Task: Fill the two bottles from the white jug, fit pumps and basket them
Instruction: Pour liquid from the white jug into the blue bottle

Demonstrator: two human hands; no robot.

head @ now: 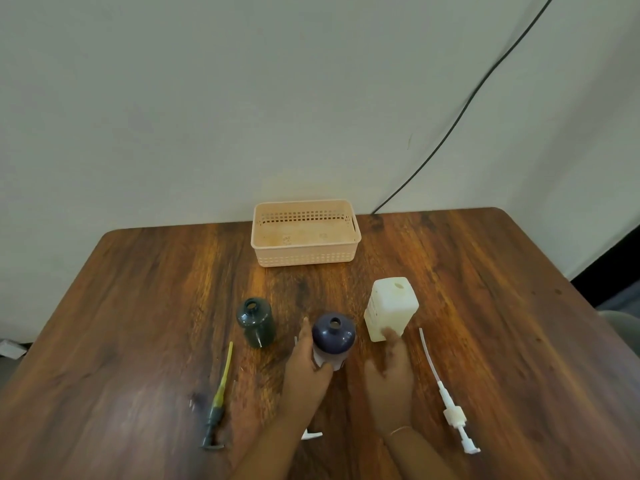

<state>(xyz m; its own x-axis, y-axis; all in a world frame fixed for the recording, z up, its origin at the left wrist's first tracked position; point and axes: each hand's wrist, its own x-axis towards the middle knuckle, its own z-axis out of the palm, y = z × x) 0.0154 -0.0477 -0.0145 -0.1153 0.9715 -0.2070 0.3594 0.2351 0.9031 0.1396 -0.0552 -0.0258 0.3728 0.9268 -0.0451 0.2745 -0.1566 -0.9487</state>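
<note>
1. Left hand [306,370] gripping dark blue bottle [333,336]; right hand [389,382] grasping base of white jug [391,308].
2. Dark pump [218,400] lying left, white pump [446,396] right, on surface [138,306].
3. Green bottle [256,322] upright, uncapped.
4. Peach basket [304,233] at far edge.

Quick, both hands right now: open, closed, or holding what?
Left hand: curled round the navy bottle, holding it upright on the table.
Right hand: fingertips on the base of the white jug; a full grip cannot be told.
</note>
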